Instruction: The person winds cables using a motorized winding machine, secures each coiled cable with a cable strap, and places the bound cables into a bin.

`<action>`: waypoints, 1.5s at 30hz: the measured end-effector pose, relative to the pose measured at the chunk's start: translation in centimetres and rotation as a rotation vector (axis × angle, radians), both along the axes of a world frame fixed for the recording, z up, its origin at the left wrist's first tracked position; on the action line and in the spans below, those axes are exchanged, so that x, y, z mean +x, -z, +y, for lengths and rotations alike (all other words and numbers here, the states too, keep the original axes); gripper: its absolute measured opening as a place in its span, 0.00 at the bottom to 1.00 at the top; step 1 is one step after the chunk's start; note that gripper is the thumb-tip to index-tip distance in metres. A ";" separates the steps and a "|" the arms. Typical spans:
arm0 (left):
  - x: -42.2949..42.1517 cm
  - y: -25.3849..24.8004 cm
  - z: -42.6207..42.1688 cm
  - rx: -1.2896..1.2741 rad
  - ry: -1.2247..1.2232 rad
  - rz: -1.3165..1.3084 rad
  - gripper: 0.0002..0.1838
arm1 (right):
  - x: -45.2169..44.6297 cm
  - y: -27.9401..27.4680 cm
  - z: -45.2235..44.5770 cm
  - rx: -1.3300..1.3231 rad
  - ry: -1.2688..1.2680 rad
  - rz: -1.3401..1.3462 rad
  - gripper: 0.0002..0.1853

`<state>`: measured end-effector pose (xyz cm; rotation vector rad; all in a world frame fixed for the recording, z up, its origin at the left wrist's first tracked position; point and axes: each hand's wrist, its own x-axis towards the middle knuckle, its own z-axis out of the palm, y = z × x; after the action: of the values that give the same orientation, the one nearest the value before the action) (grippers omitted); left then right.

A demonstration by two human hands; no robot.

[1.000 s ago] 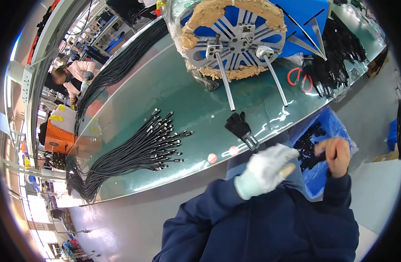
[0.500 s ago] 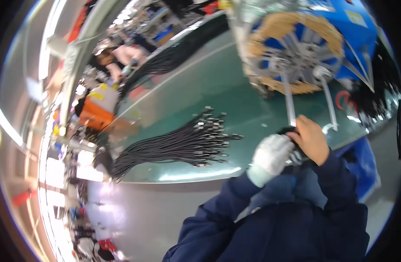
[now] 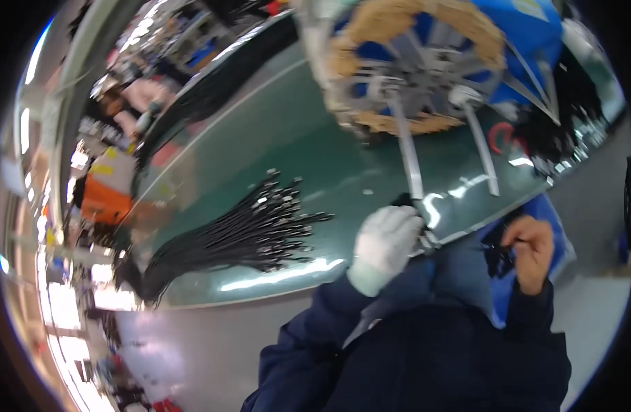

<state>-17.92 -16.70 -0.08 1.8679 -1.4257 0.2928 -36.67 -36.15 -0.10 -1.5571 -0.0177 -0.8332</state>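
1. One green table (image 3: pixel 288 147), running across the view; its top carries items 2, 3, 5 and 8.
2. One spoked metal wheel (image 3: pixel 429 77) with a tan rim, at the far side; one blue panel (image 3: pixel 532 24) behind it.
3. Cable bundles, two: a long one (image 3: pixel 219 86) along the far left, a fanned one (image 3: pixel 240 232) in front. Individual cables too many and too blurred to count.
4. One other person (image 3: pixel 142 96) at far left, near one orange box (image 3: pixel 106 198).
5. One heap of black pieces (image 3: pixel 569 103) at the table's right end; number not countable.
6. One blue bag (image 3: pixel 542 207) below the table's near edge, partly behind the right hand.
7. Two metal rods (image 3: pixel 407 147), projecting from the wheel toward the near edge.
8. One pair of red-handled scissors (image 3: pixel 501 137), beside the heap.
9. Hands, two. Left hand (image 3: pixel 384 244), gloved: fingers curled around black straps (image 3: pixel 402 200) at the near edge; strap count hidden. Right hand (image 3: pixel 532 253), bare: fingertips drawn close together beside black material (image 3: pixel 498 250); whether they grip it, cannot tell.
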 end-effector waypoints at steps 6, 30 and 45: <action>-0.9 -0.8 -0.4 0.043 -0.027 -0.076 0.14 | 3.4 -1.2 1.6 0.410 -0.060 0.321 0.09; 13.9 -1.0 18.5 0.013 -0.547 0.121 0.09 | 4.5 0.1 2.2 0.227 0.049 0.341 0.09; -2.0 -10.1 2.8 0.032 0.187 0.225 0.14 | 5.4 -3.2 4.8 0.131 -0.180 0.241 0.15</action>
<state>-19.91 -13.93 9.98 1.7171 -1.4419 -0.0319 -31.25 -31.38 3.13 -1.4983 0.0695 -0.4926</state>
